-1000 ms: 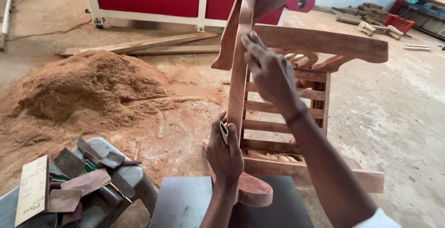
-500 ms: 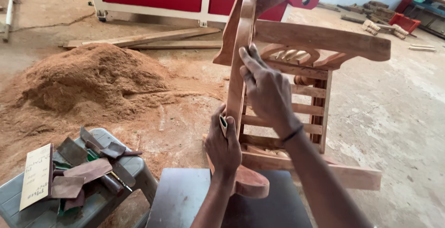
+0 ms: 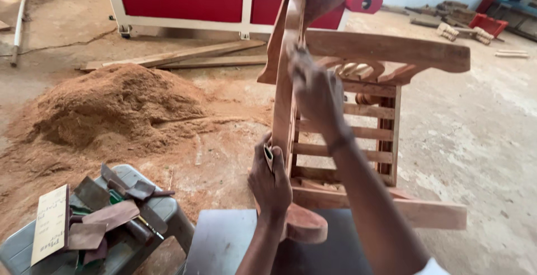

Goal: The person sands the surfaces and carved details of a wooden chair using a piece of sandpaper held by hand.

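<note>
Head view: my left hand [image 3: 270, 182] pinches folded sandpaper [image 3: 269, 157] against the chair rail [image 3: 283, 101]; right hand [image 3: 314, 93], blurred, presses flat above it. I judge the upended chair frame [image 3: 386, 51] could tip off the counter [image 3: 224, 241].

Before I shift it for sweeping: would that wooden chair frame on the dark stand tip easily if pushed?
Probably yes. The chair frame stands on end, tall above a small dark stand, so it looks top-heavy. The left hand steadies its lower rail while the right hand rubs the upright, suggesting it needs bracing. Solid timber; likely stiff and heavy.
</note>
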